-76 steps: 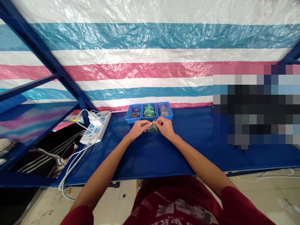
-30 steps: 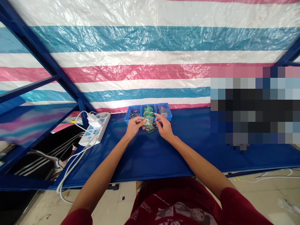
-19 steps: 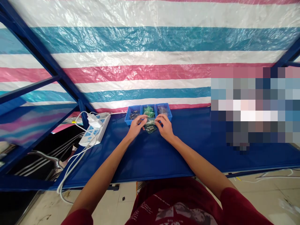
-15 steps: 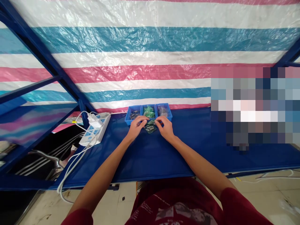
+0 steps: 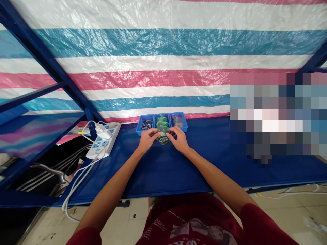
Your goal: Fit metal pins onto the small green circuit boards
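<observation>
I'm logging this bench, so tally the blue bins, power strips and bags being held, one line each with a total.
Blue bins: 3
Power strip: 1
Held bag: 1
Total: 5

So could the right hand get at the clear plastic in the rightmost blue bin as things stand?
Probably yes: the right hand sits close to the rightmost blue bin, whose open top leaves the clear plastic exposed, though the hand would first need to release the greenish bag it pinches.

left grip [image 5: 148, 140] pinched, right grip [image 5: 180, 139] likewise, arms [image 5: 112, 187] outstretched
</observation>
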